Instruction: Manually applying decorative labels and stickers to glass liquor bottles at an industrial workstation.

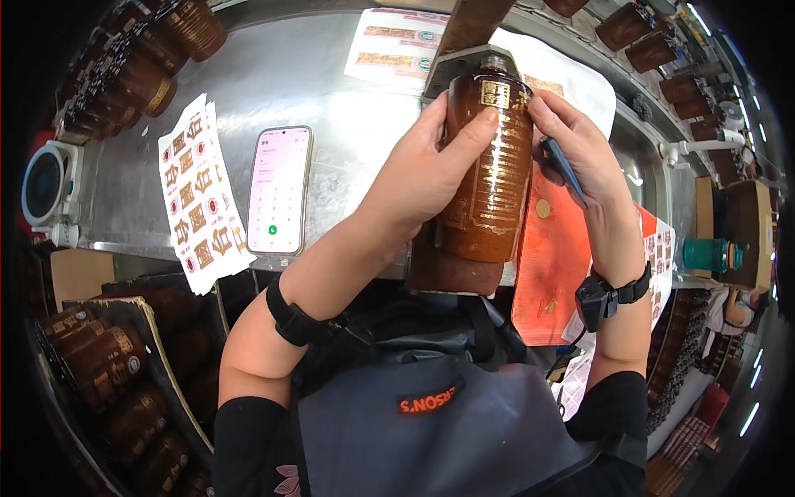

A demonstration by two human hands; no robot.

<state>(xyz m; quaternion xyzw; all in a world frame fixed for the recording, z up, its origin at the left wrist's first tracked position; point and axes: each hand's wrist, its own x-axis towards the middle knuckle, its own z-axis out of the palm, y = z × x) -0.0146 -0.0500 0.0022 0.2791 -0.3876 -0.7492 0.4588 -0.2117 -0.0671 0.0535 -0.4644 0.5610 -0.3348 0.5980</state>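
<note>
We hold the bottle [489, 166] with our left hand [422, 178], the grip wrapped round its left side, thumb lying across the front near the shoulder and the fingers hidden behind. Our right hand [580, 153] presses its fingertips against the bottle's upper right side, and its grip also pinches a slim dark tool [563, 170] that slants down across the palm.

The bottle is a glossy brown ceramic cylinder with rounded shoulders and a short neck. A small square gold label sits high on its front, and raised gold lettering and line work run down its body. It stands upright, slightly tilted, above the near edge of the tabletop [331, 108], its base on a brown block [451, 269] and its neck under a grey metal bracket [464, 70].

Just right of the bottle lies a red sheet [551, 265] with a small gold disc on it. Left of our left hand a phone [279, 190] lies face up with its screen lit, and beside that a sheet of stickers [199, 199] hangs over the tabletop's edge. More label sheets [393, 41] lie at the far side. Brown bottles fill a crate [116, 364] at lower left, and others lie in rows at upper left [141, 66] and upper right [662, 50].
</note>
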